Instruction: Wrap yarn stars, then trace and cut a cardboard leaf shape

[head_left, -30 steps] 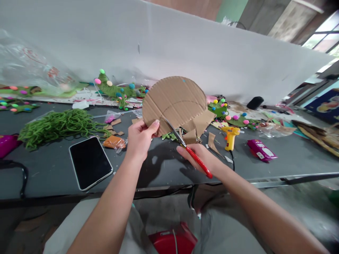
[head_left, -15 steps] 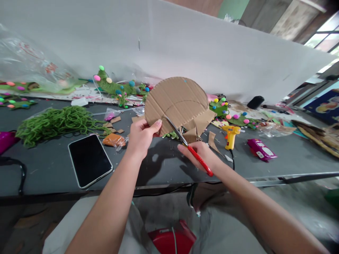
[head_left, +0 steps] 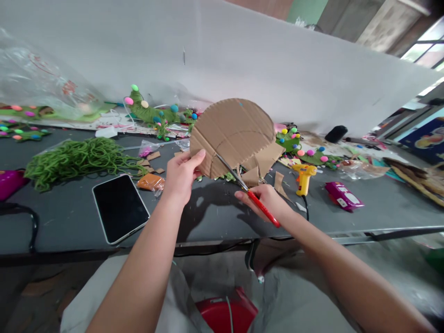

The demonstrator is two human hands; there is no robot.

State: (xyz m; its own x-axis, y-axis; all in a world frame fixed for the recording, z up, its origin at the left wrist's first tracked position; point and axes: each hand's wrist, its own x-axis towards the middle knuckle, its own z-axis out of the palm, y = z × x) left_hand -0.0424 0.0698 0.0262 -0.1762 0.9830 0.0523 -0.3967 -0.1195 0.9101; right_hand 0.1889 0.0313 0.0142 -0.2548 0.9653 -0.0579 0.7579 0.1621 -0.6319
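Note:
A rounded piece of brown cardboard (head_left: 236, 127), with a curved line drawn across it, is held up over the table. My left hand (head_left: 182, 178) pinches its lower left edge, thumb on the near face. Red-handled scissors (head_left: 262, 208) are in my right hand (head_left: 265, 201), fingers wrapped round the handles. Their blades lie at the lower edge of the cardboard and point up and left, the tip near the drawn line. Cardboard scraps (head_left: 265, 162) lie just behind the blades.
On the dark table (head_left: 215, 217) are a tablet (head_left: 120, 208), green yarn (head_left: 83, 159), an orange packet (head_left: 151, 182), a yellow glue gun (head_left: 304, 178) with its cord, and a purple packet (head_left: 343, 195). Green pieces with pompoms (head_left: 147, 111) stand along the white wall (head_left: 243, 55).
My left thumb has moved up slightly on the cardboard. The scissors stay at nearly the same place on it, and the whole view has shifted a little.

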